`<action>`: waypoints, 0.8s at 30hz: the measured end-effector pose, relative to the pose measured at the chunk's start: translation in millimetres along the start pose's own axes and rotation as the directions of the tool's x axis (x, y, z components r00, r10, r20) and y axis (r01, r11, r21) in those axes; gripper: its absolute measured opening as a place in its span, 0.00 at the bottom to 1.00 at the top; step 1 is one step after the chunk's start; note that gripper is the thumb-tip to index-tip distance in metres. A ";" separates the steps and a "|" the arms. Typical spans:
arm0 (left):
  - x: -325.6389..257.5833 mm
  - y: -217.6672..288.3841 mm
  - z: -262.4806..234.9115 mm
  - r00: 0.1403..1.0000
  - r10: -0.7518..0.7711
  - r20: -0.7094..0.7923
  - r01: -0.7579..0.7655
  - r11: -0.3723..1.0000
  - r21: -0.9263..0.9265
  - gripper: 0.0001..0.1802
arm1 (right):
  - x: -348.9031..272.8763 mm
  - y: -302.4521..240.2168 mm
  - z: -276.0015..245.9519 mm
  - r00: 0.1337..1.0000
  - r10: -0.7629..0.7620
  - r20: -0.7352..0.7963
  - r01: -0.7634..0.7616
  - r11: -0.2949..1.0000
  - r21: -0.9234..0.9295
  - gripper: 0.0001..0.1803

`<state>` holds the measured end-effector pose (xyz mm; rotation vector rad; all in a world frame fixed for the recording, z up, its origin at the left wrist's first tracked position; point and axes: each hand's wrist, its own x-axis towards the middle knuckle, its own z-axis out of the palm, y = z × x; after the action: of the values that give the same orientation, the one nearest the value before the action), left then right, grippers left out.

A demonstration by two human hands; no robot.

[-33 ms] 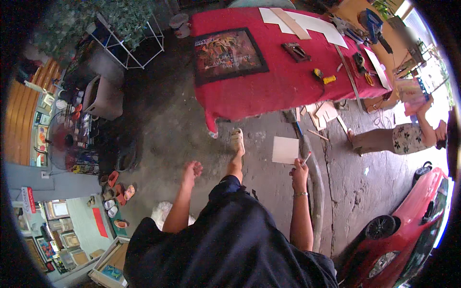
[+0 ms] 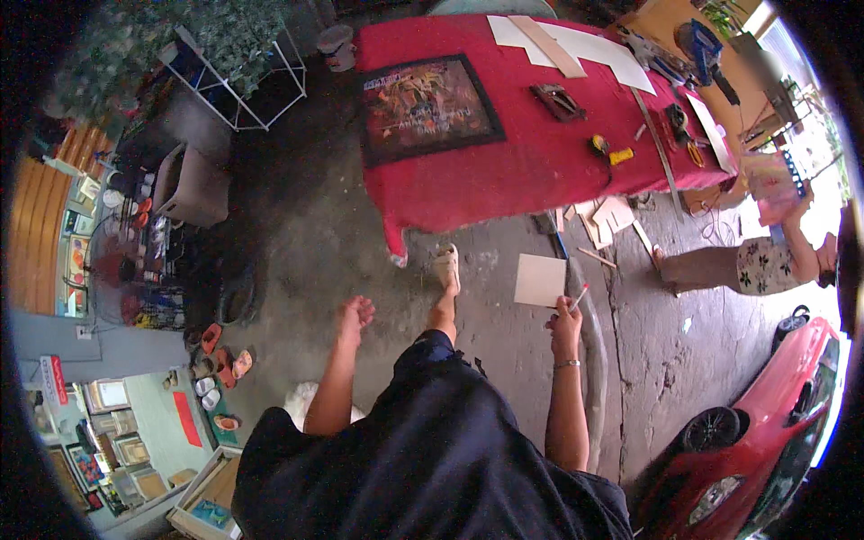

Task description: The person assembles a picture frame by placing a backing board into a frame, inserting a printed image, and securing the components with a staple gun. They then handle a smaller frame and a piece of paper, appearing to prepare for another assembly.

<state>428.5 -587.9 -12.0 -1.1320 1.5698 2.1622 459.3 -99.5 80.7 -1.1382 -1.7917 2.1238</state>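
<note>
Between the fingers of my right hand (image 2: 565, 324) are a thin square pale board (image 2: 540, 280), gripped near its lower right corner, and a slim white pen-like stick (image 2: 580, 298) with a red tip. The board is out in front of me, above the concrete floor. My left hand (image 2: 356, 315) hangs free on the other side of my body, its fingers loosely bent and apart, holding nothing. Ahead, a table with a red cloth (image 2: 468, 193) bears a dark-framed picture (image 2: 427, 108), a metal clamp-like tool (image 2: 558, 102) and a yellow-and-black tool (image 2: 609, 150).
Wood offcuts (image 2: 607, 219) lie under the table's right side. A long grey pipe-like thing (image 2: 594, 378) runs along the floor. At right, a person (image 2: 720, 265) holds a colourful sheet above a red car (image 2: 765, 423). Shoes (image 2: 210, 391) and a grey bin (image 2: 192, 184) stand left.
My right hand and the board have shifted slightly to the right. My left hand's fingers have loosened a little. The colourful sheet held by the other person has turned slightly.
</note>
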 end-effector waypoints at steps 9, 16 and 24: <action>251.1 254.2 150.9 0.932 0.354 -0.078 -0.310 0.891 0.332 0.20 | 214.1 -66.7 108.0 0.997 0.017 -0.069 -0.021 0.998 -0.063 0.13; 302.6 333.9 224.5 0.975 0.130 -0.178 -0.049 0.915 0.400 0.26 | 295.0 -128.3 176.5 0.980 0.077 -0.186 -0.110 0.978 -0.177 0.18; 327.3 324.5 211.2 0.999 0.017 0.028 -0.020 0.995 0.097 0.20 | 298.1 -62.7 188.8 0.979 -0.172 -0.111 0.041 0.695 -0.718 0.22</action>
<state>-77.6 -606.8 12.1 -1.0578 1.6609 2.0786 110.9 -67.2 3.2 -1.2456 -2.6063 1.1890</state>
